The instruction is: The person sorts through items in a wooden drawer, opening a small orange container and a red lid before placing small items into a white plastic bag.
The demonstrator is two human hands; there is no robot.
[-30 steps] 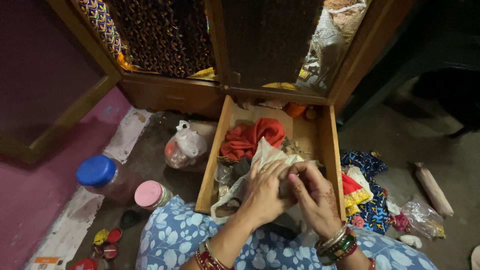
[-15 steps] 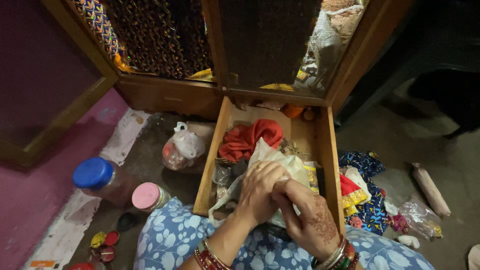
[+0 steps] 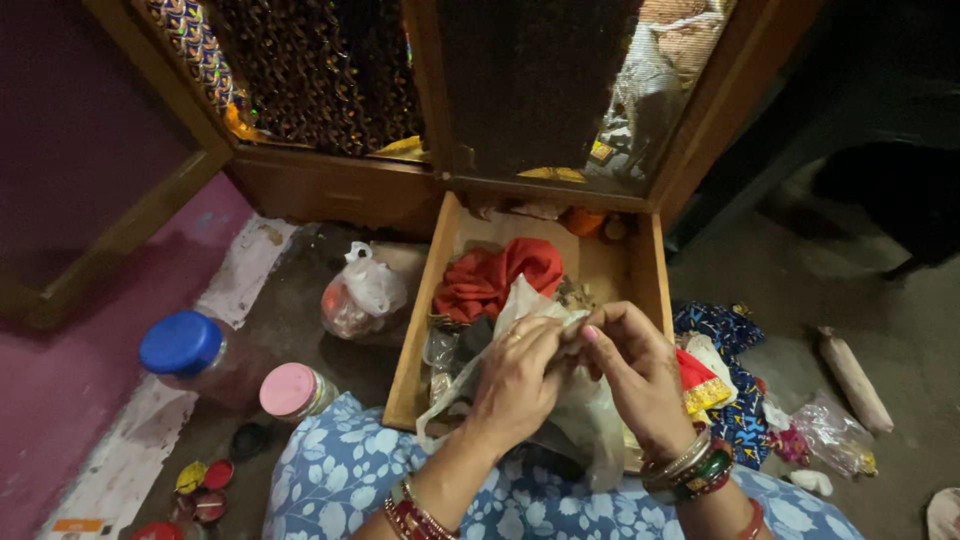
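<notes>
Together, both hands [image 3: 575,365] pinch a plastic bag [image 3: 580,415] above the drawer [image 3: 655,275].

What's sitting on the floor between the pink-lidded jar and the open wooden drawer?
In the head view, only bare dark floor separates the pink-lidded jar from the drawer; a knotted plastic bag sits farther back.

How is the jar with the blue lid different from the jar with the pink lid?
The blue-lidded jar looks bigger and wider than the pink-lidded jar. The blue-lidded jar stands nearer the purple wall, while the pink-lidded jar sits closer to the wooden drawer and the person's knee. Both are clear jars with round lids on, standing on the floor, and neither hand touches them.
</notes>
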